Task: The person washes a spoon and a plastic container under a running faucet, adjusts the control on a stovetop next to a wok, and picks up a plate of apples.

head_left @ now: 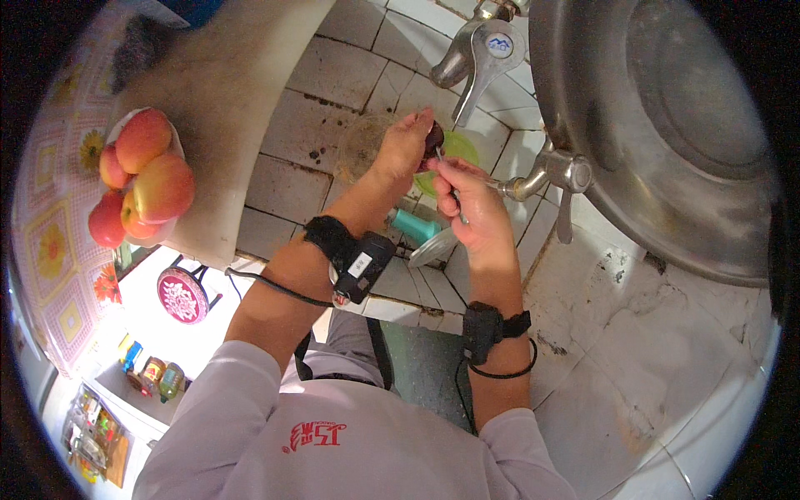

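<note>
My left hand [402, 145] holds a small dark reddish-brown round thing [432, 141] over the tiled sink; I cannot tell exactly what it is. In my right hand [470, 195] is a thin metal tool [461, 215], whose handle shows below the fingers and whose tip meets the dark thing; its kind is unclear. A yellow-green bowl [461, 149] lies beneath the hands. Left of it is a clear round container [360, 150], partly behind my left forearm. A turquoise cylindrical thing [415, 226] and a whitish round lid or dish [431, 249] are below my hands.
Two metal taps [478, 56] [553, 172] jut over the sink at the upper right. A large steel basin [581, 187] stands right of them. Several peaches or nectarines [164, 187] are on the left counter [219, 125]. A patterned stool [182, 295] stands on the floor.
</note>
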Available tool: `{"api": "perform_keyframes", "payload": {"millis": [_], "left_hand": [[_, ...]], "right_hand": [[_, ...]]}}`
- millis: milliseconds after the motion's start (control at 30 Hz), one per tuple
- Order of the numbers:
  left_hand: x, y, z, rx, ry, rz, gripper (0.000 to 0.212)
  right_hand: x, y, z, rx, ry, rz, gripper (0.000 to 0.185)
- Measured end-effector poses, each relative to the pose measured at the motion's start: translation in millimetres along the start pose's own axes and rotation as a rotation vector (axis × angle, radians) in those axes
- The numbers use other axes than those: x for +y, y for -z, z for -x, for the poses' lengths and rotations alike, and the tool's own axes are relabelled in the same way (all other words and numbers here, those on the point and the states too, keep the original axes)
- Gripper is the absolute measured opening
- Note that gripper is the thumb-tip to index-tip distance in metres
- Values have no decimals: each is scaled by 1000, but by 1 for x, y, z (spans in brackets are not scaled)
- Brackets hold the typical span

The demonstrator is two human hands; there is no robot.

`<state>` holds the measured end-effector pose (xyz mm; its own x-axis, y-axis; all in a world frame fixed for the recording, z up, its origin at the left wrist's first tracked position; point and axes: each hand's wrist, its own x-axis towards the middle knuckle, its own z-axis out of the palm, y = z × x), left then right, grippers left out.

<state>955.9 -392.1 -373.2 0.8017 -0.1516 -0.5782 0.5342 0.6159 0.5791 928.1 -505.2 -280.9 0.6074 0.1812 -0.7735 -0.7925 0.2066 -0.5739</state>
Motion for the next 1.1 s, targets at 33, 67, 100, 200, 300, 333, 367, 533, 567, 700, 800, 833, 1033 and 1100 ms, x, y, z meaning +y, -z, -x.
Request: {"api": "perform_keyframes", "payload": {"millis": [33,67,100,200,300,333,367,533,567,700,800,833,1033,1100], "left_hand": [[-2,-10,6,26,38,158,36],[-4,-20,12,-1,139,209,38],[4,-33,25,-27,240,260,40],[4,-38,26,-98,324,323,44],[-17,-23,20,-118,144,23,37],[7,-28,59,-150,-12,-295,32],[18,-26,69,-222,-73,-445,28],[11,-8,83,-479,-520,-885,27],[2,-2,80,-473,-564,-922,26],[-16,5,52,-526,-707,-1210,23],[-17,-6,29,-759,-813,-1595,20],[-15,-5,28,-820,-826,-1677,20],[-13,-12,25,-945,-547,-1434,14],[-9,-16,24,-924,-305,-1128,12]], "right_hand": [[4,1,-5,31,-4,-26,25],[5,2,-8,62,-7,-53,25],[4,2,-10,49,-16,-80,25],[4,5,-20,31,52,7,27],[37,-2,-43,419,700,562,28],[32,-13,-25,601,663,847,27],[31,-19,-17,591,716,895,26],[40,-12,-24,460,1024,895,23],[43,-11,-28,413,1076,829,21],[16,-13,-16,147,706,1053,27],[-4,-7,-21,-65,552,1206,32],[-9,-6,-25,-99,477,1295,32],[-24,20,-36,-267,-160,659,34],[-5,43,-52,-509,-111,166,37]]}}
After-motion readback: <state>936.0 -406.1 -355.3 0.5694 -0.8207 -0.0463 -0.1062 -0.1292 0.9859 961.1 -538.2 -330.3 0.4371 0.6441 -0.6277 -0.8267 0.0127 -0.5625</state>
